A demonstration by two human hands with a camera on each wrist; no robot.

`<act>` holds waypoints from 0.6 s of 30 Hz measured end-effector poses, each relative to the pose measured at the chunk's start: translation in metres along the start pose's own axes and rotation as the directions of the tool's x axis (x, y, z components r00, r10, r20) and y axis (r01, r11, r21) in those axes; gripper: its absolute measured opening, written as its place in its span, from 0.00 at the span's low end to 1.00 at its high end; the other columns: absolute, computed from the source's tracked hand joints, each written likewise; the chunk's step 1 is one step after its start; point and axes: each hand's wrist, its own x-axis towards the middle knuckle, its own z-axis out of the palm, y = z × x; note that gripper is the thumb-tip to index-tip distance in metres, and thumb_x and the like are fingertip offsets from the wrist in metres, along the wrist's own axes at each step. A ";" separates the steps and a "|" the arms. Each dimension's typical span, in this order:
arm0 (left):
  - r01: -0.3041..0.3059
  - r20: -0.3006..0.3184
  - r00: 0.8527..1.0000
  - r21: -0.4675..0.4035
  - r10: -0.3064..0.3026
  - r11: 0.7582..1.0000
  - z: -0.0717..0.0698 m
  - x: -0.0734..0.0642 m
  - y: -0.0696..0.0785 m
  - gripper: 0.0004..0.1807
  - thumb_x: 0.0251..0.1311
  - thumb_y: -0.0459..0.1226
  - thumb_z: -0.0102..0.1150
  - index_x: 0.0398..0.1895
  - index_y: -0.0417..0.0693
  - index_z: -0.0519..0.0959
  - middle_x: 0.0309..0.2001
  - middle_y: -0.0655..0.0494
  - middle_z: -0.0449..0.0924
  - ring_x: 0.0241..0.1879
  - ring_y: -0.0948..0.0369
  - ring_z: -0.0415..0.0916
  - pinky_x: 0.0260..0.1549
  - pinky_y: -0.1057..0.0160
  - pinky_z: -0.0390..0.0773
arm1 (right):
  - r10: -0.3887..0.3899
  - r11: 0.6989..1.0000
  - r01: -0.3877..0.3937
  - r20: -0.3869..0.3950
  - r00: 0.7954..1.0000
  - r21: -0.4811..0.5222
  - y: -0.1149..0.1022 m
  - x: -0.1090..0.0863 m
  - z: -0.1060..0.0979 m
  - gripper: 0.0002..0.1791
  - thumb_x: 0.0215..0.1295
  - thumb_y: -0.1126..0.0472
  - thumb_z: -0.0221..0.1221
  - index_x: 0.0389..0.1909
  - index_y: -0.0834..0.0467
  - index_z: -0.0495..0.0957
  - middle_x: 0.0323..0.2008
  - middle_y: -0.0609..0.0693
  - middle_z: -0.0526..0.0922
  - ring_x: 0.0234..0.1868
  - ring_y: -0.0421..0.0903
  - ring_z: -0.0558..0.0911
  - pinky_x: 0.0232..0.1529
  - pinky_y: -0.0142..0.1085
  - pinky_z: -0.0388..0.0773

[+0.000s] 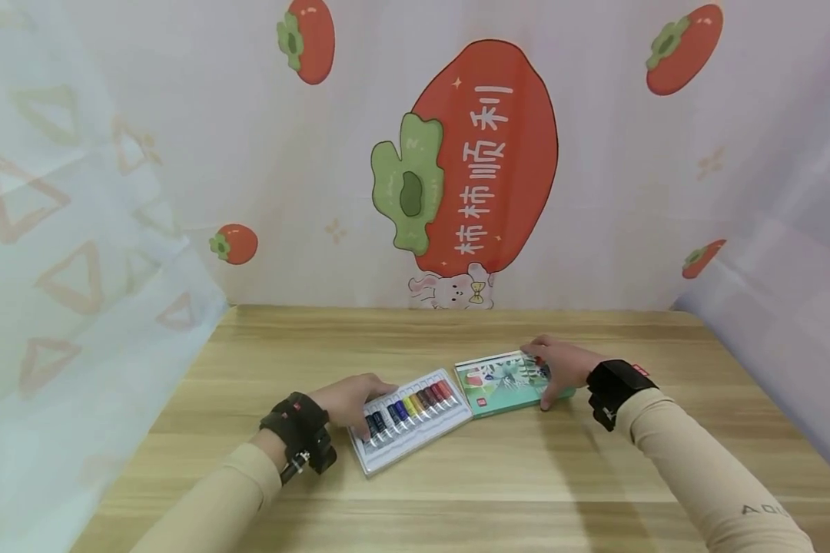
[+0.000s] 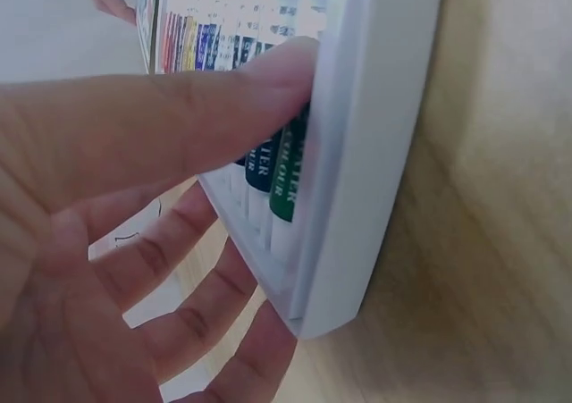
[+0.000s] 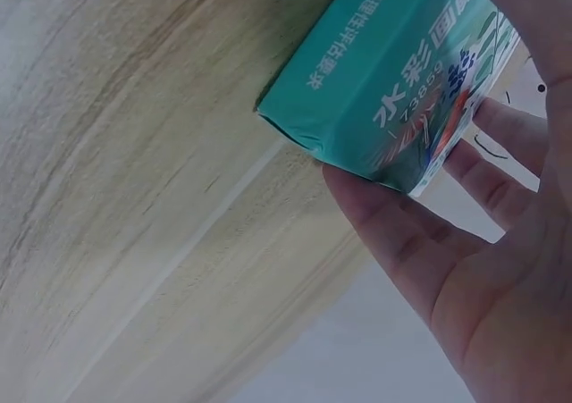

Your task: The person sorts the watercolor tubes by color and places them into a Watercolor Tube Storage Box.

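A white tray (image 1: 415, 447) of watercolour paint tubes (image 1: 418, 402) lies slanted on the wooden table. My left hand (image 1: 351, 401) grips its left end. In the left wrist view the thumb lies over the dark green and dark blue tubes, and the other fingers are at the tray's end (image 2: 380, 153). Beside the tray, to the right, is a flat green paint box (image 1: 498, 388) with a leafy print, its left end right by the tray's corner. My right hand (image 1: 559, 367) holds the box's right end, thumb at the near edge and fingers at the far edge.
The wooden table (image 1: 283, 338) reaches back to a white curtain (image 1: 595, 230) printed with persimmons. Pale cloth hangs along the left and right sides. Each wrist wears a black strap (image 1: 612, 388) with a camera.
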 end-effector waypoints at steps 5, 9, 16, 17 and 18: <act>0.004 0.033 0.999 0.000 -0.004 1.000 -0.004 0.004 0.000 0.49 0.36 0.20 0.79 0.70 0.41 0.74 0.59 0.48 0.77 0.60 0.48 0.73 0.65 0.44 0.70 | -0.003 1.000 0.004 0.010 1.000 -0.016 -0.004 0.005 -0.001 0.60 0.41 0.51 0.84 0.74 0.65 0.64 0.68 0.66 0.65 0.60 0.61 0.74 0.62 0.58 0.73; 0.015 0.058 0.998 0.031 -0.017 0.999 -0.006 0.012 0.000 0.50 0.37 0.20 0.78 0.71 0.47 0.74 0.62 0.47 0.75 0.63 0.46 0.71 0.65 0.43 0.69 | -0.016 0.999 0.017 0.012 1.000 -0.037 -0.005 0.010 0.000 0.60 0.40 0.51 0.84 0.74 0.64 0.65 0.67 0.65 0.67 0.60 0.60 0.73 0.63 0.58 0.72; 0.012 -0.012 1.000 0.049 -0.012 0.999 -0.006 0.011 -0.006 0.50 0.33 0.25 0.82 0.69 0.44 0.75 0.56 0.46 0.80 0.55 0.48 0.77 0.59 0.45 0.75 | -0.063 0.997 0.064 -0.022 0.998 0.053 0.001 0.006 0.002 0.62 0.44 0.49 0.83 0.76 0.68 0.59 0.69 0.70 0.63 0.66 0.67 0.69 0.66 0.61 0.68; 0.017 -0.031 0.999 0.038 -0.015 0.999 -0.006 0.009 -0.008 0.50 0.32 0.26 0.83 0.69 0.43 0.75 0.55 0.46 0.80 0.54 0.48 0.77 0.59 0.45 0.76 | -0.061 0.994 0.064 -0.032 0.998 0.094 0.004 0.003 0.002 0.62 0.46 0.49 0.82 0.76 0.70 0.58 0.70 0.73 0.61 0.66 0.69 0.68 0.65 0.62 0.68; 0.020 -0.053 0.998 0.029 -0.018 0.999 -0.005 0.006 -0.010 0.50 0.31 0.27 0.84 0.68 0.42 0.76 0.54 0.46 0.81 0.53 0.48 0.78 0.59 0.45 0.76 | -0.053 0.990 0.059 -0.046 0.998 0.130 0.007 0.001 0.002 0.62 0.49 0.49 0.80 0.76 0.72 0.56 0.70 0.75 0.59 0.67 0.71 0.67 0.65 0.63 0.68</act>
